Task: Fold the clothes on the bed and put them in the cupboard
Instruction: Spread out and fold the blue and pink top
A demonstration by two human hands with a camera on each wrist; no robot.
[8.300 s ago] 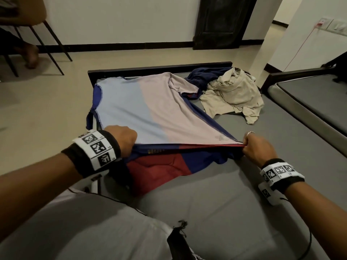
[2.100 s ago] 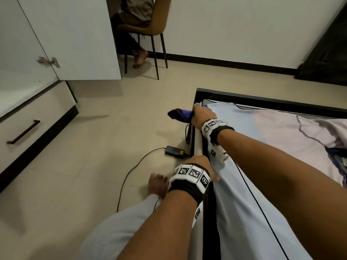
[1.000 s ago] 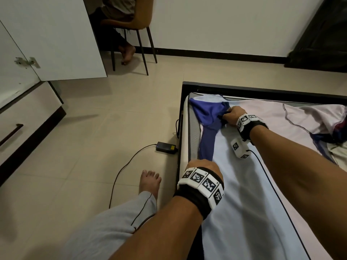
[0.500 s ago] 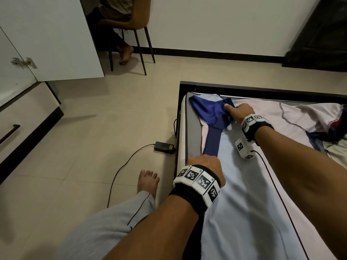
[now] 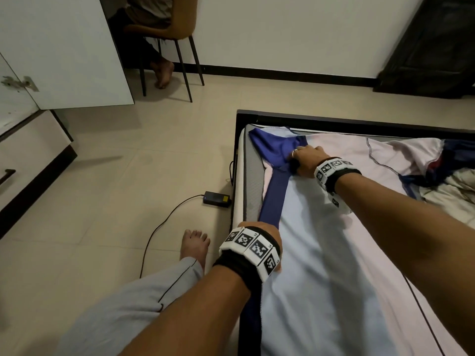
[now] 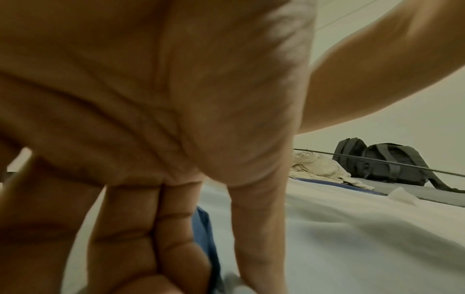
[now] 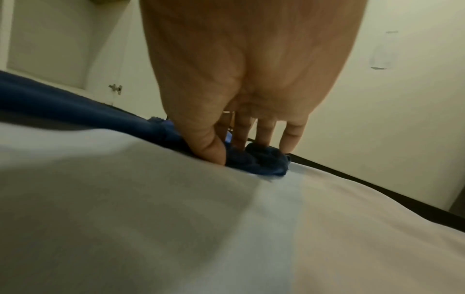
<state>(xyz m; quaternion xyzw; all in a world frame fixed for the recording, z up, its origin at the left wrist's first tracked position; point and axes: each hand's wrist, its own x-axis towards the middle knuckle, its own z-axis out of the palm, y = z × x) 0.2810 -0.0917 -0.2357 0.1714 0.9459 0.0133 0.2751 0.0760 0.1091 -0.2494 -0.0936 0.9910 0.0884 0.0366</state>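
Observation:
A pale blue and pink shirt (image 5: 334, 265) lies spread inside out on the bed (image 5: 334, 119). Its dark blue sleeve (image 5: 272, 150) is folded inward over the shirt's top left corner. My right hand (image 5: 305, 160) pinches the bunched sleeve end between thumb and fingers (image 7: 226, 153) and holds it down on the shirt (image 7: 176, 218). My left hand (image 5: 262, 228) is at the shirt's left side near the mattress edge. The wrist view shows its thumb and fingers (image 6: 201, 268) around the blue side strip (image 6: 203, 228).
A beige garment (image 5: 452, 191) and a dark blue one lie crumpled at the bed's far right. The white cupboard door (image 5: 64, 47) stands open at left above a drawer (image 5: 25, 155). A power adapter (image 5: 216, 199) and cable lie on the floor. A person sits on a chair (image 5: 174, 29).
My right hand has brought the blue sleeve from over the bed's edge in onto the shirt and slid it slightly right. My left hand has stayed at the shirt's side edge.

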